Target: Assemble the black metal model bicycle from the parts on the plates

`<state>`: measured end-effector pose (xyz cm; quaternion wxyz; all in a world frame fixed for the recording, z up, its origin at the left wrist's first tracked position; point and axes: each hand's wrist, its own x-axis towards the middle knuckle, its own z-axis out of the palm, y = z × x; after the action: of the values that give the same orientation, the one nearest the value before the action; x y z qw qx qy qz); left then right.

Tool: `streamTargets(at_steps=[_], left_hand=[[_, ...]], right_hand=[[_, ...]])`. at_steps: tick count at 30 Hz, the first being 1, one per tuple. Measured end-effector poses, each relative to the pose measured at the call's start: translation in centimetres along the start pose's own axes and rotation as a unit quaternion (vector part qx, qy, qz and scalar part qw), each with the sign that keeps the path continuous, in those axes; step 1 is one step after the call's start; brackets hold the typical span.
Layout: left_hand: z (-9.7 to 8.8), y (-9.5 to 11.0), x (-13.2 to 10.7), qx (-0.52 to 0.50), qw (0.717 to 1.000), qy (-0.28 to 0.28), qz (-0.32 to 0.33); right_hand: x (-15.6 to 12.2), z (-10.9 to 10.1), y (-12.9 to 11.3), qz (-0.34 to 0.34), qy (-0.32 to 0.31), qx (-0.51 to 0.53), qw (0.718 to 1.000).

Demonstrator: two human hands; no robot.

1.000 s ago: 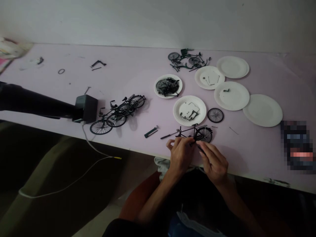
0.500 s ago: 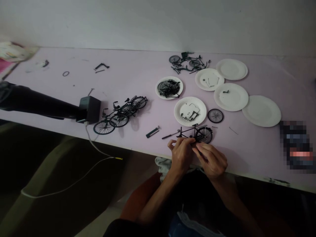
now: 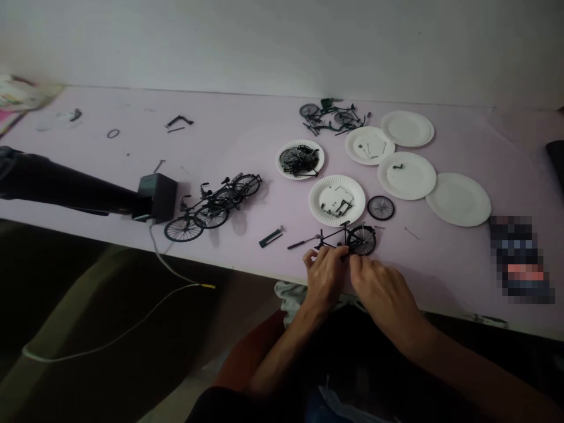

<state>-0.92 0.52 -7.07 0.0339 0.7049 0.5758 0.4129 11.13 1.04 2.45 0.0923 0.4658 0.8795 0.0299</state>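
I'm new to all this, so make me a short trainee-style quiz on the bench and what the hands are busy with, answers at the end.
1. True or false: the model bicycle by the left hand shows a wheel at each end.
2. Which is nearest to the loose wheel? A: the back wall. B: the plate of small parts. C: the table's far left corner.
3. Put these in order, left to right in the picture: loose wheel, dark box, row of bicycles.

Key:
1. False; the model bicycle shows a wheel only at the picture's right end.
2. B.
3. Dark box, row of bicycles, loose wheel.
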Motion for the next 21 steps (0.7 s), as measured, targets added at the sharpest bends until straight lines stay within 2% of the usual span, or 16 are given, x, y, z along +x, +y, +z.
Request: streamTargets(at_steps=[3,6,9,13,17,21], left_hand=[[0.0,-0.1,-0.2,-0.019,1.0,-0.003,0.004],[-0.1,-0.1,-0.4,-0.041,0.999,-0.012,0.014],[-0.2,-0.2,-0.6,-0.05,0.998,-0.026,0.022],[0.0,-0.3,-0.8,-0.043,0.999,-0.027,0.02],[0.3,-0.4,-0.8,-0.035,0.999,-0.018,0.013],[0.3,-0.4,-0.8,-0.036,0.999,-0.014,0.014]], right_hand=[[0.4,-0.8,-0.1,-0.016,-0.054,-0.009,0.998],[0.8,-0.8,0.0,0.016,-0.087,0.039,0.995],[1.1,-0.5,0.1,0.07,-0.102,0.074,0.99],[1.1,-0.1,-0.2,0.09,-0.1,0.079,0.988],[0.5,-0.2,-0.8,0.077,-0.098,0.067,0.99],[0.6,-0.8,-0.9,0.034,-0.107,0.034,0.993]])
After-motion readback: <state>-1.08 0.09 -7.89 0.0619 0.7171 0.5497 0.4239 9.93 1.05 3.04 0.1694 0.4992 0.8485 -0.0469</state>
